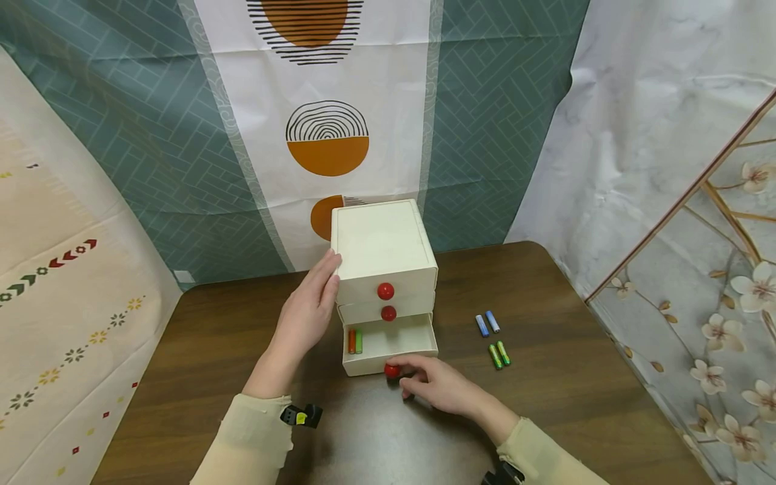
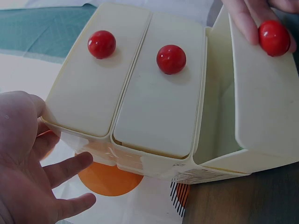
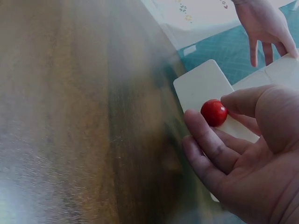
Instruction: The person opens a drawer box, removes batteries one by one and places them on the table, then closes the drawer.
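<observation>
A small white drawer cabinet (image 1: 384, 242) with round red knobs stands on the table. Its bottom drawer (image 1: 403, 340) is pulled out, and an orange battery (image 1: 351, 341) and a green battery (image 1: 359, 341) lie at its left side. My right hand (image 1: 439, 385) has thumb and fingers around the bottom drawer's red knob (image 3: 214, 113). With fingers extended, my left hand (image 1: 306, 306) rests against the cabinet's upper left side. The upper two drawers, with their red knobs (image 2: 102, 44), are pushed in.
Right of the cabinet, two blue batteries (image 1: 487, 322) and two green-yellow batteries (image 1: 500, 355) lie on the brown wooden table (image 1: 564, 404). A patterned cloth (image 1: 485, 135) hangs behind the cabinet, with further cloths at both sides.
</observation>
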Tool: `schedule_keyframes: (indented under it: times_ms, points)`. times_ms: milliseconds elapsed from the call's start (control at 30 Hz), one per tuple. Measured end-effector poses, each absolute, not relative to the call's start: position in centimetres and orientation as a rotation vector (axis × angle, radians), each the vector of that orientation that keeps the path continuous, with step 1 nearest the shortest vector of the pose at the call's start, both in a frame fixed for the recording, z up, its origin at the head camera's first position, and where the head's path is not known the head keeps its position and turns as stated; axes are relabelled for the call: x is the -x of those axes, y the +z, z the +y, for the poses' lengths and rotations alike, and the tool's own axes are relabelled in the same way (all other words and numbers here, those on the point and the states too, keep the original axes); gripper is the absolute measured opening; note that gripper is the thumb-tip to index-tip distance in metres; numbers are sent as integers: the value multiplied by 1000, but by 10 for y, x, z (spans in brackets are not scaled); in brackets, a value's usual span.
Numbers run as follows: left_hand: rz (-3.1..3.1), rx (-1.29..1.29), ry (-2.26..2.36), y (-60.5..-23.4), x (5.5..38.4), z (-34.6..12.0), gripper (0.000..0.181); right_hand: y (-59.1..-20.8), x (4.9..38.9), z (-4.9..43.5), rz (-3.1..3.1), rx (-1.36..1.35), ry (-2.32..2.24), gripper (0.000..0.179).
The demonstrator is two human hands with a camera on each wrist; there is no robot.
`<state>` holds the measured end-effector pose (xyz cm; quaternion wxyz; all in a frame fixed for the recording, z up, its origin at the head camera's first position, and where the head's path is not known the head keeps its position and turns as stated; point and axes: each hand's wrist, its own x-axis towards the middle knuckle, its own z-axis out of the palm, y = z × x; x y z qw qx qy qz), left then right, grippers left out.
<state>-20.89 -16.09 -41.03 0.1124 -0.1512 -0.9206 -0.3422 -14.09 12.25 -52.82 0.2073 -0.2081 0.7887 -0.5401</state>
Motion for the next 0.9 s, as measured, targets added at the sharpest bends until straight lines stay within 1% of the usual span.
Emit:
schedule_keyframes:
  times_ms: [900]
  points:
    - [-2711, 439, -1024, -411, 208, -160, 52, -527, 112, 130, 2162, 574, -1482, 44]
